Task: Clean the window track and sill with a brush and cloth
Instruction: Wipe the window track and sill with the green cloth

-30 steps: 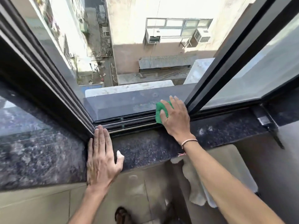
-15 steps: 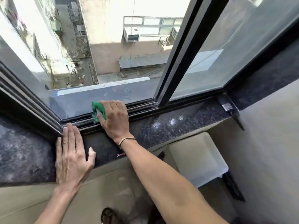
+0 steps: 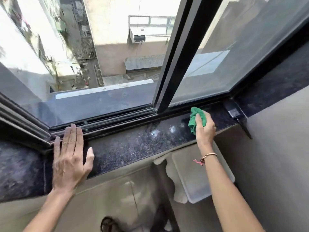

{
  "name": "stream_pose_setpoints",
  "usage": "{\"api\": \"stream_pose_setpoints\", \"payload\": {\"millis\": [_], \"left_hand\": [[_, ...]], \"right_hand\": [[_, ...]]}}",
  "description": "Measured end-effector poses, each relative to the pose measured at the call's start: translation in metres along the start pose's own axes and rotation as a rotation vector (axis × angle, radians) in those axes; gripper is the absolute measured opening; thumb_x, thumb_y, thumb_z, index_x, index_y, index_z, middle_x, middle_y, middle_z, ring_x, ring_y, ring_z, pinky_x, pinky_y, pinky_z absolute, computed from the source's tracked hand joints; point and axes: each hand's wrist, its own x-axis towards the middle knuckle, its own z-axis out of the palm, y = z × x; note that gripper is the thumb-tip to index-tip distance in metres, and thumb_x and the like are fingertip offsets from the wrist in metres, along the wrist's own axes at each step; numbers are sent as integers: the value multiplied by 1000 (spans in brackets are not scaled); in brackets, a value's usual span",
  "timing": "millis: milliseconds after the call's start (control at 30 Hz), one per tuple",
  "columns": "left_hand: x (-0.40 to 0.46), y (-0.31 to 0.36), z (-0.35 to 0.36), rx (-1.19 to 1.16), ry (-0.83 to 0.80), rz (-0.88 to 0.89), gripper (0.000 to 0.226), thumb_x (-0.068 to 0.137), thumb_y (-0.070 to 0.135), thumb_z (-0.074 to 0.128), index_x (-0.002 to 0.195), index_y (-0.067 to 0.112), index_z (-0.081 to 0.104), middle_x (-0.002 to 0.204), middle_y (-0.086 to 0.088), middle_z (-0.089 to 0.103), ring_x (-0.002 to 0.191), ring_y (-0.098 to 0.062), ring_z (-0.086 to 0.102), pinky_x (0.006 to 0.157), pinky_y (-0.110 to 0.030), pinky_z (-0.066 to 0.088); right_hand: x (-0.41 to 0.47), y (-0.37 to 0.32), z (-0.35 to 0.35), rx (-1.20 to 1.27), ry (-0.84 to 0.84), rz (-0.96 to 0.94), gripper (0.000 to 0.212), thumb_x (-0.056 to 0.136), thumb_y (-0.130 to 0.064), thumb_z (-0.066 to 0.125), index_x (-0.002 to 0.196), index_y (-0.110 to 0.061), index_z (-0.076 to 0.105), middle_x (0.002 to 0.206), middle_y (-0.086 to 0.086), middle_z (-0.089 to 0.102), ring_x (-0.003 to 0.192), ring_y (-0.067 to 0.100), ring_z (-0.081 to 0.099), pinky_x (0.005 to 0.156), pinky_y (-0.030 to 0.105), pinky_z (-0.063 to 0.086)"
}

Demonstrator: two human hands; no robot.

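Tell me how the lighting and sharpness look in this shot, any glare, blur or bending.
Head view: sunlit building wall outside is blown out to near white, while the granite sill sits in shade with small bright glints; the sliding pane looks hazy with faint reflections; the window frame and tracks splay from wide-angle distortion; both hands, left and right on the green cloth, look slightly soft.

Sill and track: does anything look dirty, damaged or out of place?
Pale smudges mark the dark sill left of the green cloth. Small greenish specks sit in the track. No damage shows.
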Motion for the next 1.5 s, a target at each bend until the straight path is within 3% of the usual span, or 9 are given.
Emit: {"api": "stream_pose_setpoints", "payload": {"millis": [133, 333, 533, 633, 767, 933, 1267, 1400, 1500], "left_hand": [[-3, -1, -2, -13, 8, -2, 77, 95, 38, 38, 158, -6, 36, 169, -24, 31, 159, -37, 30, 133, -58, 16], [-3, -5, 0, -40, 58, 15, 70, 98, 33, 36, 159, 1, 38, 170, -23, 31, 158, -39, 33, 132, -58, 16], [-3, -6, -2, -45, 49, 11, 64, 100, 33, 34, 160, 14, 41, 173, -18, 26, 160, -38, 28, 133, -54, 7], [-4, -4, -4, -49, 17, -5, 65, 99, 33, 34, 161, 16, 40, 174, -17, 24, 161, -37, 26, 132, -56, 7], [-2, 3, -8, -72, 2, -27, 65, 98, 33, 35, 160, 15, 42, 173, -18, 27, 160, -36, 28, 132, -57, 8], [-1, 1, -14, -153, -13, -48, 61, 100, 28, 31, 159, 17, 44, 173, -12, 27, 161, -31, 26, 131, -61, 14], [-2, -7, -14, -128, -7, -28, 59, 107, 36, 25, 161, 16, 38, 175, -13, 21, 163, -32, 22, 133, -52, 5], [-6, -32, 19, -101, 45, 17, 69, 104, 54, 30, 167, 28, 22, 179, -8, 3, 166, -29, 7, 133, -60, 10], [-2, -41, 51, -196, -104, -43, 85, 95, 64, 38, 169, 27, 17, 179, -6, -7, 166, -31, -5, 130, -68, 16]], "right_hand": [[-38, -25, 38, 57, -277, -104, 24, 99, -29, 59, 120, -23, 70, 108, -9, 73, 103, 12, 69, 102, 41, 55], [-142, -49, 94, -401, -450, -483, 61, 99, -63, 36, 150, -31, 48, 163, 8, 38, 153, 23, 30, 130, 51, 11], [-171, -39, 110, -586, -430, -795, 54, 96, -45, 52, 149, -35, 48, 159, 13, 45, 151, 31, 36, 124, 58, 27], [-129, -12, 68, -631, -361, -731, 56, 89, -38, 58, 144, -39, 55, 158, 13, 48, 150, 33, 40, 123, 59, 29], [-49, 21, 9, -678, -238, -402, 53, 95, -29, 62, 147, -37, 53, 164, 16, 37, 154, 33, 30, 124, 57, 28], [-42, 5, 27, -579, -118, -146, 45, 95, -36, 60, 140, -33, 61, 157, 13, 46, 147, 33, 36, 123, 52, 29], [-218, -53, 133, -567, -437, -735, 56, 97, -58, 46, 151, -43, 39, 164, 14, 32, 155, 34, 23, 126, 58, 15], [-180, -10, 94, -582, -475, -951, 56, 96, -55, 54, 149, -40, 47, 164, 11, 39, 155, 31, 30, 124, 59, 22], [-103, 20, 41, -706, -420, -838, 59, 93, -54, 57, 149, -39, 49, 164, 10, 40, 155, 30, 32, 124, 58, 25]]}}
